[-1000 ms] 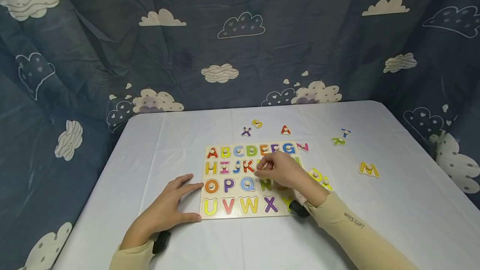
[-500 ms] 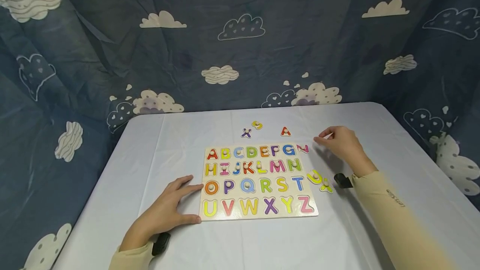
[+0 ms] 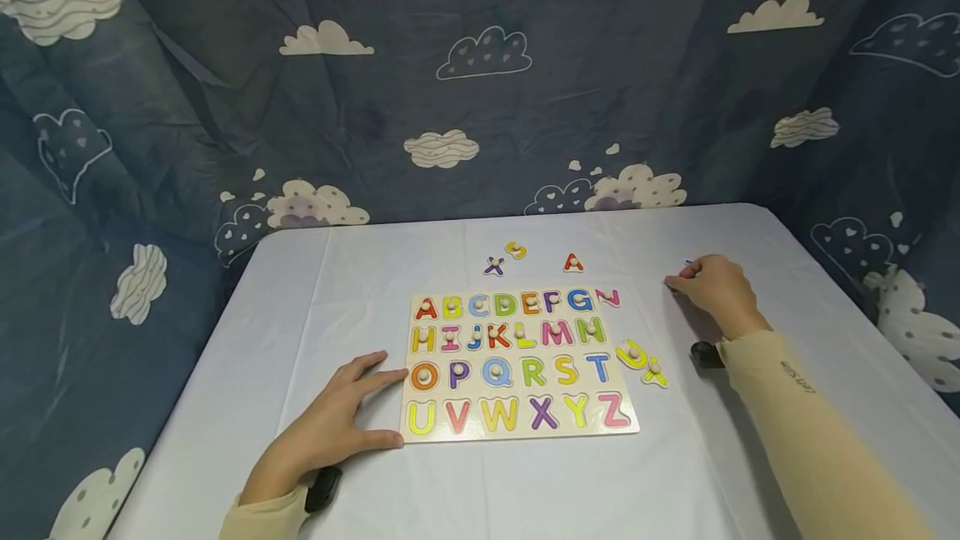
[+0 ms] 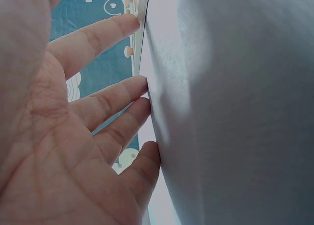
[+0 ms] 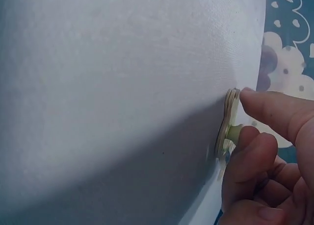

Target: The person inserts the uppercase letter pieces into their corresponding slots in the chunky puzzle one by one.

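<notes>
In the head view a wooden alphabet puzzle board (image 3: 480, 432) lies on the white table. Letters A through Q on it carry knobbed pieces; R to Z show as flat coloured shapes. My left hand (image 3: 333, 415) rests at the board's left edge, fingers extended, with fingertips touching it; the left wrist view shows this hand (image 4: 73, 122) along the board's side. Far to the right of the board, my right hand (image 3: 716, 290) pinches a green letter R puzzle piece, hidden from above. The right wrist view shows that letter piece (image 5: 228, 119) edge-on, fingers at its end and knob.
Loose letters lie around the board: purple X (image 3: 493, 266), yellow S (image 3: 515, 250), red A (image 3: 573, 262), pink Z (image 3: 608, 297), yellow U (image 3: 632, 354) and yellow Y (image 3: 654, 372). A blue piece (image 3: 688, 262) peeks out behind my right hand. A dark cloud-print cloth (image 3: 480, 107) hangs behind.
My right hand has moved from above the board out to the right, uncovering the L, M and N pieces, and has reached the green R. The left hand stays put.
</notes>
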Demonstrator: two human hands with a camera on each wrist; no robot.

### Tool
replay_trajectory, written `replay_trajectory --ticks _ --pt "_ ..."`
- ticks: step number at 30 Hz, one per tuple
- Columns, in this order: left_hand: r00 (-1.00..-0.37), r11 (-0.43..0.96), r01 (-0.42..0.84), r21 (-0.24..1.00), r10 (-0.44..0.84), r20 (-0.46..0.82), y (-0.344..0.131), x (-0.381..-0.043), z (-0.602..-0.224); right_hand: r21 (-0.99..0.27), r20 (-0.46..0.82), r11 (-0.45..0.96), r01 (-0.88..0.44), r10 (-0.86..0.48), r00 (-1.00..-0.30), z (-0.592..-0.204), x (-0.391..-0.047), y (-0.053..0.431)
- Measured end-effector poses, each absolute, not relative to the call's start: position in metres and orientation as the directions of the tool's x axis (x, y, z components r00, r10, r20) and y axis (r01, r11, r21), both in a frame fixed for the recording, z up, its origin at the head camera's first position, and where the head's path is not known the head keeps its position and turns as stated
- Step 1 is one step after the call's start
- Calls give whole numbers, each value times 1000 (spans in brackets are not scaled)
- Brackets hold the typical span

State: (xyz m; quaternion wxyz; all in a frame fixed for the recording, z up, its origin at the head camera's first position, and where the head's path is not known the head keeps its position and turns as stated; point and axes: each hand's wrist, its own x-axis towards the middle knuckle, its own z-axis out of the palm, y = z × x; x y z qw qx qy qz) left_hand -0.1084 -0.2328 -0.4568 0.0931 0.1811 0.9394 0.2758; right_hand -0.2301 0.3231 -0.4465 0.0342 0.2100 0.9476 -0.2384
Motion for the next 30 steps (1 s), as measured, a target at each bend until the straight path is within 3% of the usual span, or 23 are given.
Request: replay_trajectory --ticks 14,30 --pt "-917 783 293 549 393 -72 -233 -109 -454 -421 -223 775 472 416 -882 -443 -230 341" --pt "-914 777 302 552 401 -64 -231 -108 -454 -553 -190 723 415 375 -907 -446 -225 339"
